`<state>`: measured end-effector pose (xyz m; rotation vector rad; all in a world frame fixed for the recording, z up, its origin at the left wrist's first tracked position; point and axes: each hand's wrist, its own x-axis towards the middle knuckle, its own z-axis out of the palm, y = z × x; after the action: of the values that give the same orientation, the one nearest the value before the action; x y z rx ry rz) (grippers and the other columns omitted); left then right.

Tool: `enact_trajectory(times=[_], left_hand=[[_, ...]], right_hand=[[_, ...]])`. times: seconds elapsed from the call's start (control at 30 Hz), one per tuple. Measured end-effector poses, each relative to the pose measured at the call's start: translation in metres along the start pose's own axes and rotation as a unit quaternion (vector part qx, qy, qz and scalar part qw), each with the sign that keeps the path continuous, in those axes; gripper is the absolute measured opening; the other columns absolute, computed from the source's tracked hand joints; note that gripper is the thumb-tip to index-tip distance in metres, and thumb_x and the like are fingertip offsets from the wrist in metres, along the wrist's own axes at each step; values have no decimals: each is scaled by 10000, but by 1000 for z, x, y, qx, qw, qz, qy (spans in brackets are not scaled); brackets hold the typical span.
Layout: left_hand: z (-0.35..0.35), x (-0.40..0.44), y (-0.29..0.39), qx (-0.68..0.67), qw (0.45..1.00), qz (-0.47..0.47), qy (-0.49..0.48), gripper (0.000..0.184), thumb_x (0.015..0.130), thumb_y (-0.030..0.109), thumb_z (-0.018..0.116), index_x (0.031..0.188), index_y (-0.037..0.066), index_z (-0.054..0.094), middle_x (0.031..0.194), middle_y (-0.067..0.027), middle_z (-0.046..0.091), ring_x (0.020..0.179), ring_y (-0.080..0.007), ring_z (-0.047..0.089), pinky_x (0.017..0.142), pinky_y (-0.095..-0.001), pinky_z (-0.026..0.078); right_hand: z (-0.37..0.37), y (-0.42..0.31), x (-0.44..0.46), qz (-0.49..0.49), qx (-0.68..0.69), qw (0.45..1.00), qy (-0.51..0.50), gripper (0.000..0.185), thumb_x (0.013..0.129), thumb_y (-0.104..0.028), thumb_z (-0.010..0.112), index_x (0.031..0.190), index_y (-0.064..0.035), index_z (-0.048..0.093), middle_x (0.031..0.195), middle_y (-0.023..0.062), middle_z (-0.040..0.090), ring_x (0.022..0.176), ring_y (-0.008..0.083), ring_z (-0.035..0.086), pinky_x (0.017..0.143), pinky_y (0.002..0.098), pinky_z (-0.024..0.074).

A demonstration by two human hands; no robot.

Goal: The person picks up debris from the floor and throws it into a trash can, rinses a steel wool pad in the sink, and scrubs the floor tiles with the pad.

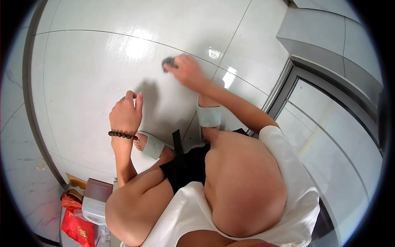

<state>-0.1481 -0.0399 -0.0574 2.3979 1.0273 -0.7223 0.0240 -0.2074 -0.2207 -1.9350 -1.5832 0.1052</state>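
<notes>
My right hand [187,73] is closed on a dark grey scouring pad [168,64], low over the white tiled floor [82,74] or against it; which of the two I cannot tell. On the left, my left hand [126,113] hangs above the floor with its fingers loosely curled and the thumb apart, and nothing shows in it. A dark bead bracelet [122,135] circles that wrist. Wet-looking streaks and bright reflections lie on the tiles beyond both hands.
My feet stand in pale slippers [209,116] below the hands. A metal-framed glass door [329,123] is at the right. At the lower left are a red bag [77,228] and a silver and brown box [97,197]. A marbled wall [20,136] runs along the left.
</notes>
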Motion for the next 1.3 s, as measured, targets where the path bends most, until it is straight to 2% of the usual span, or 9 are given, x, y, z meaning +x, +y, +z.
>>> enact_trajectory(times=[0.3, 0.37, 0.4, 0.47, 0.67, 0.93, 1.1, 1.2, 1.3], left_hand=[[2, -8, -5, -7, 1000, -4, 12, 419, 1043, 420, 453, 1028, 46, 639, 762, -172, 689, 756, -402, 669, 657, -484, 514], [2, -8, -5, -10, 1000, -3, 12, 418, 1043, 420, 455, 1025, 46, 640, 764, -174, 689, 756, -402, 668, 658, -485, 513], [3, -9, -6, -17, 1000, -7, 5, 418, 1043, 421, 454, 1027, 48, 641, 766, -174, 691, 758, -402, 668, 661, -485, 513], [3, -11, -5, -23, 1000, -7, -1, 418, 1043, 422, 453, 1029, 49, 642, 768, -174, 692, 760, -402, 668, 664, -485, 513], [2, -8, -6, -17, 1000, -22, -9, 424, 1045, 427, 448, 1034, 50, 642, 767, -174, 691, 755, -401, 666, 657, -482, 510], [-9, -11, 0, -7, 999, -36, -17, 394, 1038, 400, 460, 985, 49, 631, 871, -162, 718, 788, -386, 680, 680, -469, 529], [-7, -12, -6, -3, 998, -50, -28, 385, 1038, 395, 465, 984, 51, 631, 850, -173, 714, 780, -389, 678, 678, -477, 523], [-7, -11, -5, -10, 998, -51, -39, 385, 1039, 395, 465, 986, 51, 629, 841, -176, 712, 778, -390, 677, 678, -479, 522], [-6, -12, -5, -19, 998, -48, -47, 387, 1040, 397, 463, 989, 51, 628, 837, -177, 710, 775, -390, 676, 675, -480, 522]], right_hand=[[-89, 189, 54, 122, -185, 969, 107, 250, 866, -95, 674, 1097, -150, 754, 801, 134, 519, 729, 316, 535, 617, 419, 438], [-106, 165, 64, 266, -153, 950, 48, 159, 869, -28, 584, 960, 8, 710, 1073, 297, 597, 961, 425, 574, 846, 496, 468], [-98, 163, 57, 266, -154, 950, 47, 159, 869, -28, 584, 960, 8, 710, 1073, 297, 597, 961, 425, 574, 846, 496, 468], [-71, 160, 30, 148, -185, 966, 102, 220, 862, -85, 652, 1061, -120, 739, 798, 104, 519, 765, 288, 536, 650, 424, 421], [-36, 39, -43, 42, -25, 999, -7, 349, 780, -19, 652, 1109, -126, 694, 847, 74, 500, 802, 270, 530, 680, 404, 422], [-70, 119, -11, 44, -120, 992, -1, 342, 796, -29, 635, 1112, -144, 702, 830, 65, 520, 802, 262, 536, 695, 396, 430], [-116, 248, 20, 139, -236, 954, 123, 236, 870, -86, 665, 1081, -133, 761, 796, 120, 548, 768, 311, 562, 689, 435, 468], [-135, 229, 23, 200, -195, 951, 131, 137, 851, 8, 594, 938, 31, 697, 999, 310, 614, 919, 439, 602, 806, 502, 495], [-109, 211, -6, 151, -223, 959, 89, 233, 842, -70, 641, 1041, -126, 745, 824, 112, 571, 788, 306, 568, 664, 435, 459]])
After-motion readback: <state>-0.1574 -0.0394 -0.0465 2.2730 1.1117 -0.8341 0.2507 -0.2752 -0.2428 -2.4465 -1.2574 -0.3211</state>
